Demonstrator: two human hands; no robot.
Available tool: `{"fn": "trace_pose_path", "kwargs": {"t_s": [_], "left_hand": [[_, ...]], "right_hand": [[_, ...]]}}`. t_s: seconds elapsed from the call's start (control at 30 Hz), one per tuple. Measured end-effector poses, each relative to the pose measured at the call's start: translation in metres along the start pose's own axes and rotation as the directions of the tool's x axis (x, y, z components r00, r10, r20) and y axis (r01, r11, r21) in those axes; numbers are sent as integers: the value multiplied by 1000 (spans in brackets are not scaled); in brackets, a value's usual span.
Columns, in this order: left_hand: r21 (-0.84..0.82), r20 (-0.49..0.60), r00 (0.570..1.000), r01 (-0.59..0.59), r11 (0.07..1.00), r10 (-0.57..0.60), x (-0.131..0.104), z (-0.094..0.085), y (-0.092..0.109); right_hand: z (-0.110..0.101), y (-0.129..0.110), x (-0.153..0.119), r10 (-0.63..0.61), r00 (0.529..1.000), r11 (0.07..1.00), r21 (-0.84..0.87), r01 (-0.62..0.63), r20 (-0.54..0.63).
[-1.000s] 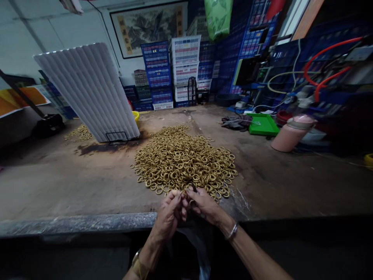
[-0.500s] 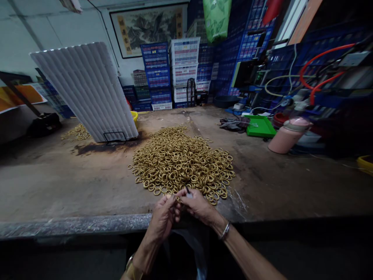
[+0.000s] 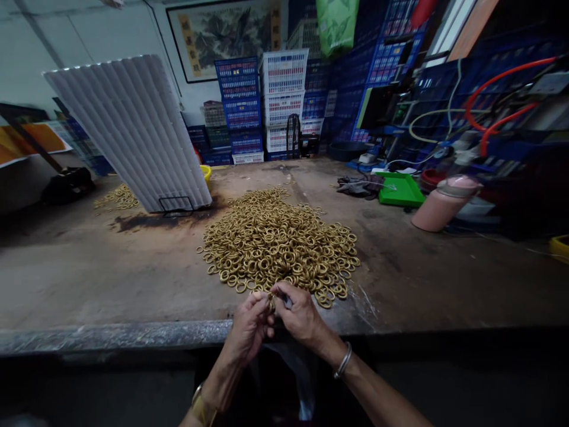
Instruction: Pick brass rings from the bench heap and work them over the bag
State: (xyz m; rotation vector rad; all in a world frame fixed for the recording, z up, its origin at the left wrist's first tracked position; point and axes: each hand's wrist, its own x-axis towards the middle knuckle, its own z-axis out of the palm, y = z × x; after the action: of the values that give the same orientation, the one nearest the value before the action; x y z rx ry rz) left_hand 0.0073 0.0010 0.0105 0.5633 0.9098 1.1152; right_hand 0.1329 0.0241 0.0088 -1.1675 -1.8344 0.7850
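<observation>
A large heap of brass-coloured rings (image 3: 280,237) lies on the worn table, right in front of my hands. At the table's front edge, my left hand (image 3: 249,327) is closed, pinching a brass ring (image 3: 271,305) between thumb and fingers. My right hand (image 3: 303,319) meets it there, fingers closed around a small tool with a greyish part (image 3: 287,302) showing. The tool's working end is hidden by the fingers, so its kind is unclear. Both hands are just in front of the heap's near side.
A tall corrugated pale panel (image 3: 133,130) leans in a black wire stand at left, with more rings (image 3: 118,198) behind it. To the right are a green tray (image 3: 400,190), a pink bottle (image 3: 447,204) and red hoses (image 3: 473,104). Stacked crates (image 3: 284,83) stand behind the table.
My right hand has turned over the ring, and the dark tip that stuck up from it no longer shows. My left hand keeps its pinch. The view has shifted slightly.
</observation>
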Motion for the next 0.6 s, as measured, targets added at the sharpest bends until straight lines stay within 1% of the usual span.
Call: {"fn": "trace_pose_path", "kwargs": {"t_s": [0.13,0.2,0.27,0.37,0.43,0.5,0.6], "left_hand": [[42,67,997,-26,999,23,-2,-4,-4],[41,73,997,-44,998,41,-3,-5,-5],[53,54,995,-88,995,86,-5,-5,-6],[155,13,984,-177,972,177,-7,-4,-8],[242,-15,974,-214,946,224,-9,-3,-11],[294,-44,965,-235,927,258,-10,-3,-13],[325,-42,956,-261,909,290,-10,-4,-16]], "right_hand": [[0,-1,-2,-97,995,993,-63,98,7],[-1,-2,-2,-104,994,992,-65,105,18],[0,-2,-1,-66,998,998,-21,66,20],[1,-1,0,63,998,992,106,-64,8],[3,0,0,175,984,962,205,-179,37],[5,1,-2,287,953,897,320,-304,102],[8,2,-6,416,883,733,494,-467,217]]}}
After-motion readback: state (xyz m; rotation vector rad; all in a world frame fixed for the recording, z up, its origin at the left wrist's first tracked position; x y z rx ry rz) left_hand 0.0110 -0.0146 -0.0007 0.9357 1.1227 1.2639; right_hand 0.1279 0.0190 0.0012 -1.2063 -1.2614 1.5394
